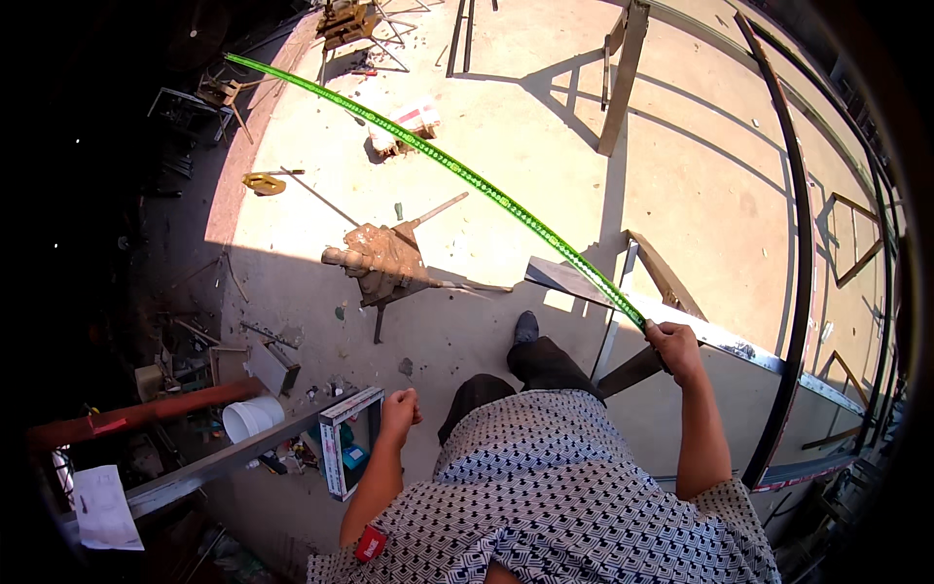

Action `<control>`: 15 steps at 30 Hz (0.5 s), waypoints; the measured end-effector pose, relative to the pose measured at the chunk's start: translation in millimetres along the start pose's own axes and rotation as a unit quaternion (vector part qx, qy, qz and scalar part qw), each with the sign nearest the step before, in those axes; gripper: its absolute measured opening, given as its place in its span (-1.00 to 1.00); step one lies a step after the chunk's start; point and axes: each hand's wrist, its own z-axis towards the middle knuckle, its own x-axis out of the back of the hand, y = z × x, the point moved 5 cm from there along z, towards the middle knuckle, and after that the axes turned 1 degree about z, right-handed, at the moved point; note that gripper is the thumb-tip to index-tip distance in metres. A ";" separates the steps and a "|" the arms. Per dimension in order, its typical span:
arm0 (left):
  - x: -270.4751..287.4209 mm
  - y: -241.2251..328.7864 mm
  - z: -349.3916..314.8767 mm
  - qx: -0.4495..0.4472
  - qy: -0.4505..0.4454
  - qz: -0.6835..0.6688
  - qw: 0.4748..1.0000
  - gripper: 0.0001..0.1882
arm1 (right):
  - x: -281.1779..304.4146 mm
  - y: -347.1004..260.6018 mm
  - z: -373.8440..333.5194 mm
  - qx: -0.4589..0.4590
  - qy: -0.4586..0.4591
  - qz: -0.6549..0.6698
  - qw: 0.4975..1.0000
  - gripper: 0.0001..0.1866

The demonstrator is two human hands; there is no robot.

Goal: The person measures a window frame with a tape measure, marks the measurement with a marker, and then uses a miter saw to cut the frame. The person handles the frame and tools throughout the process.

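Observation:
My right hand [676,350] grips the case end of a tape measure, its fingers wrapped round it and hiding most of the case. The bright green tape blade [457,173] runs out from there in a long arc toward the far left, held above the floor. My left hand [399,417] is closed, low and to the left, beside a small pale rectangular frame [338,443]. Whether anything is inside its curled fingers is hidden. A pale metal bar [725,339] lies near my right hand.
A rusty vise [389,263] on splayed legs stands left of centre. Tall dark metal framing [793,195] rises on the right. At lower left are a white bucket [255,420], a red beam [156,414] and a sheet of paper [105,511]. A yellow tool [264,183] lies farther off.

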 end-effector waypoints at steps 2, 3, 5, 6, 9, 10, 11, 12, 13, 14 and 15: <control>18.8 -5.2 29.7 0.023 -0.027 -0.030 0.999 -0.70 | -1.1 -9.9 19.3 0.012 0.020 0.019 1.000 -0.54; 25.8 -0.5 42.4 0.032 -0.042 -0.044 0.998 -0.69 | 0.3 -13.6 28.8 0.019 0.033 0.029 0.999 -0.54; 32.4 30.8 56.9 0.058 -0.017 -0.028 0.998 -0.69 | 0.7 -34.3 34.8 0.004 0.012 0.080 0.997 -0.54; 34.7 48.2 65.7 0.071 -0.003 -0.020 0.997 -0.69 | 0.7 -36.5 41.4 -0.006 0.039 0.062 0.997 -0.54; 33.9 101.4 100.6 0.024 -0.040 0.038 0.998 -0.69 | -2.5 -48.8 52.2 -0.010 0.102 0.037 0.994 -0.53; 28.1 126.8 110.5 0.014 -0.040 0.080 0.996 -0.68 | -5.8 -40.2 61.7 -0.007 0.100 0.072 0.992 -0.53; 20.1 156.8 116.8 0.004 -0.037 0.124 0.992 -0.68 | -7.5 -46.4 64.4 -0.002 0.112 0.075 0.991 -0.53; 13.5 184.2 127.7 -0.006 -0.034 0.169 0.985 -0.67 | -12.1 -44.1 71.3 -0.008 0.122 0.087 0.989 -0.53; 7.4 209.9 143.1 -0.053 -0.059 0.206 0.975 -0.67 | -18.4 -43.3 79.9 -0.015 0.129 0.101 0.986 -0.53; 0.6 231.0 161.2 -0.097 -0.088 0.246 0.960 -0.67 | -22.5 -49.1 80.8 -0.013 0.133 0.098 0.986 -0.55; -6.4 252.2 181.5 -0.140 -0.119 0.285 0.941 -0.66 | -30.6 -43.3 91.9 -0.016 0.140 0.126 0.982 -0.55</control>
